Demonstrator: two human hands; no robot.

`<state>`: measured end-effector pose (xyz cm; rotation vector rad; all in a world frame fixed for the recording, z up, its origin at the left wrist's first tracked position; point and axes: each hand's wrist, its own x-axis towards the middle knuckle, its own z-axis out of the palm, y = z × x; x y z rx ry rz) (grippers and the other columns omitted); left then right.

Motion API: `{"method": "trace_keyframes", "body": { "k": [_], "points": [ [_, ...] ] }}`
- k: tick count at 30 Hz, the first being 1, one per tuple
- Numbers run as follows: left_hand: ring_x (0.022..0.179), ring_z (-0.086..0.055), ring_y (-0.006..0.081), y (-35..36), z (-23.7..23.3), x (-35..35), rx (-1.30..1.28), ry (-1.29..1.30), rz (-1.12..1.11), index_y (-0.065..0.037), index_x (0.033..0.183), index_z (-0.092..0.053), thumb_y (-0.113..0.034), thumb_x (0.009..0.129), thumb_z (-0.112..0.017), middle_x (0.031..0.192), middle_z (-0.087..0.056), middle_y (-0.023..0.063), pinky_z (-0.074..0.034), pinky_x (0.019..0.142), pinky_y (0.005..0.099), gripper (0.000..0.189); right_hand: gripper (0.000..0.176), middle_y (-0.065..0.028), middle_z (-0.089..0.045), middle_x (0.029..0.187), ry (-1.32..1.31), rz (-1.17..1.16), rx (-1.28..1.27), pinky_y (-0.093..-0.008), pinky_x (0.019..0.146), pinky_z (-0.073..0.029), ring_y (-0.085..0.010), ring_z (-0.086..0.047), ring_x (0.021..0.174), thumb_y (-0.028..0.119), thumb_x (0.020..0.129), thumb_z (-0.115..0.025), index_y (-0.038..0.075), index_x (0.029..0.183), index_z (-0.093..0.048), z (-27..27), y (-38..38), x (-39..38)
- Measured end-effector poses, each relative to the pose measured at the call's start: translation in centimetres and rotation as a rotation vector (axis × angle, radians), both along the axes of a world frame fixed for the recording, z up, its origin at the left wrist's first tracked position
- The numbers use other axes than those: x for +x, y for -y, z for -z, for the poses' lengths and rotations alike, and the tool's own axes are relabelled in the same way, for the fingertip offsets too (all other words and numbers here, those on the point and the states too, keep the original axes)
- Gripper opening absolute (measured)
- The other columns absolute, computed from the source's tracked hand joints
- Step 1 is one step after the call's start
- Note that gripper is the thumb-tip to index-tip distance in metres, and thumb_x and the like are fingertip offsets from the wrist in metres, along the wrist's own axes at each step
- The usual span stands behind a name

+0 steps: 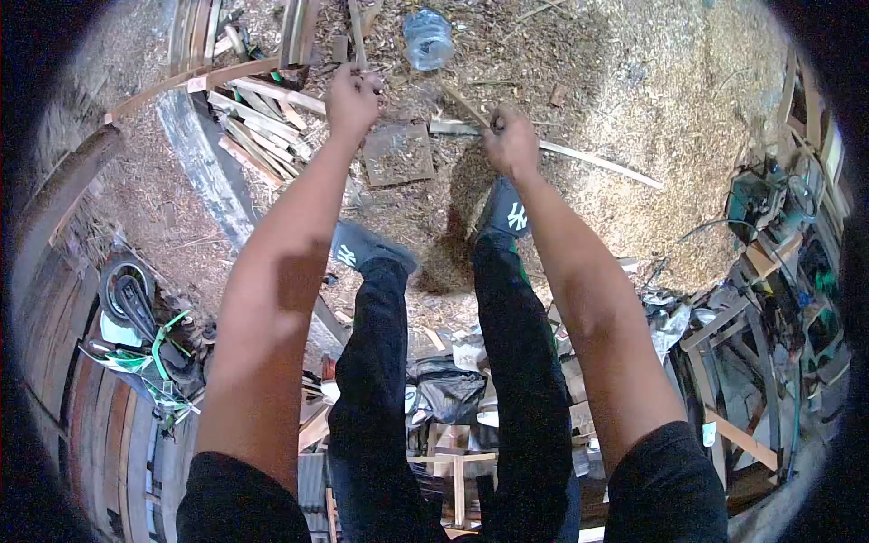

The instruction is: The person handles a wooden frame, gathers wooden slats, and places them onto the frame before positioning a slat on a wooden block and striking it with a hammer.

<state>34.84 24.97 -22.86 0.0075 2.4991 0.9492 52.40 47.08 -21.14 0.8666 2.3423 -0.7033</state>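
My left hand [351, 107] is raised at the upper middle, its fingers closed at the lower end of a narrow wooden strip [356, 32]. To its right, my right hand [510, 143] is closed around a thin wooden stick [463, 102] that points up and to the left. Beneath the right hand, a long pale strip of wood [602, 164] lies on the ground. Between both hands is a flat square board [398, 155] dusted with chips. A clear plastic bottle [427, 40] lies just beyond them.
Wood shavings [670, 109] cover the ground. Several cut wood pieces [262, 131] are piled at the left beside a long grey beam [204, 154]. A green and white toy-like bike [145, 344] is at lower left. Cluttered scraps and a dark machine [765, 204] stand at right.
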Motion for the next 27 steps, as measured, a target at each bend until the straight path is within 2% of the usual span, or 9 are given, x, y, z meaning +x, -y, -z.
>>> {"method": "trace_keyframes", "body": {
  "k": [5, 7, 9, 11, 13, 17, 19, 22, 27],
  "points": [
    [0.072, -0.072, 0.0196, -2.2, -4.0, 1.4, 0.322, 0.256, -0.268, 0.001, 0.118, -0.053, -0.007, 0.095, -0.067, 0.084, -0.073, 0.0141, -0.056, 0.056, 0.0312, 0.029, 0.037, -0.0177, -0.072, 0.09, -0.23, 0.45, -0.319, -0.0447, 0.081, -0.053, -0.0336, -0.07, 0.086, 0.021, 0.085, -0.076, 0.008, 0.118, -0.065, 1.1, 0.0, -0.7],
    [0.072, -0.072, 0.0225, -2.5, -5.5, 1.1, 0.36, 0.357, -0.306, 0.001, 0.116, -0.051, -0.004, 0.095, -0.066, 0.084, -0.072, 0.0164, -0.056, 0.055, 0.032, 0.026, 0.039, -0.0183, -0.072, 0.099, -0.201, 0.512, -0.367, -0.0417, 0.083, -0.054, -0.0332, -0.07, 0.089, 0.02, 0.086, -0.076, 0.006, 0.12, -0.064, 0.1, -0.1, -1.6],
    [0.075, -0.07, 0.0201, -1.9, -5.8, 1.1, 0.313, 0.398, -0.351, 0.0, 0.11, -0.053, -0.008, 0.095, -0.068, 0.082, -0.071, 0.0125, -0.055, 0.06, 0.0322, 0.023, 0.043, -0.0188, -0.071, 0.106, -0.41, 0.496, -0.242, -0.0407, 0.085, -0.054, -0.0332, -0.07, 0.093, 0.021, 0.086, -0.076, 0.005, 0.124, -0.063, -1.6, -0.1, -2.3],
    [0.077, -0.067, 0.0188, 0.3, -3.5, 2.0, 0.212, 0.254, -0.234, -0.002, 0.103, -0.056, -0.013, 0.092, -0.072, 0.081, -0.069, 0.0097, -0.052, 0.067, 0.0334, 0.023, 0.046, -0.0192, -0.07, 0.112, -0.432, 0.421, -0.158, -0.0404, 0.086, -0.054, -0.0317, -0.07, 0.097, 0.02, 0.086, -0.076, 0.005, 0.127, -0.062, -1.9, -0.5, -2.5],
    [0.074, -0.064, 0.0197, 1.5, -4.8, 2.3, 0.104, 0.154, -0.145, -0.002, 0.103, -0.061, -0.02, 0.091, -0.073, 0.081, -0.069, 0.0083, -0.05, 0.073, 0.0335, 0.025, 0.047, -0.0196, -0.071, 0.111, -0.354, 0.507, -0.281, -0.0404, 0.087, -0.054, -0.031, -0.069, 0.101, 0.021, 0.086, -0.076, 0.003, 0.127, -0.062, -3.8, -0.4, -3.2],
    [0.082, -0.069, 0.0281, 3.7, -8.4, 2.3, 0.139, 0.092, -0.178, -0.003, 0.119, -0.07, -0.026, 0.093, -0.07, 0.089, -0.071, 0.0167, -0.052, 0.074, 0.0381, 0.034, 0.056, -0.0171, -0.073, 0.105, -0.312, 0.455, -0.522, -0.0377, 0.083, -0.055, -0.0251, -0.07, 0.092, 0.032, 0.091, -0.076, 0.001, 0.134, -0.059, -6.3, 0.9, -5.6],
    [0.084, -0.068, 0.0346, 5.1, -12.3, 1.3, 0.076, 0.0, 0.093, -0.004, 0.112, -0.074, -0.025, 0.094, -0.07, 0.09, -0.069, 0.0207, -0.051, 0.074, 0.0429, 0.029, 0.054, -0.0137, -0.073, 0.101, -0.336, 0.454, -0.636, -0.0332, 0.073, -0.055, -0.0186, -0.07, 0.082, 0.036, 0.095, -0.072, 0.001, 0.134, -0.06, -9.9, 2.8, -7.9],
    [0.083, -0.063, 0.0389, 8.7, -12.6, 1.2, 0.019, -0.196, 0.166, -0.007, 0.105, -0.077, -0.023, 0.093, -0.069, 0.085, -0.066, 0.0198, -0.048, 0.076, 0.0478, 0.022, 0.042, -0.0103, -0.072, 0.097, -0.342, 0.728, -0.889, -0.0258, 0.059, -0.049, -0.0127, -0.068, 0.075, 0.03, 0.099, -0.067, 0.003, 0.131, -0.062, -13.0, 6.5, -10.7],
    [0.089, -0.061, 0.0379, 13.6, -17.5, 0.2, -0.01, -0.201, 0.199, -0.011, 0.104, -0.078, -0.028, 0.092, -0.07, 0.085, -0.066, 0.0164, -0.048, 0.082, 0.0477, 0.022, 0.03, -0.009, -0.07, 0.093, -0.463, 0.904, -0.798, -0.0284, 0.058, -0.05, -0.0146, -0.065, 0.07, 0.024, 0.1, -0.066, 0.003, 0.121, -0.064, -13.5, 12.4, -13.1]
  ]
}}
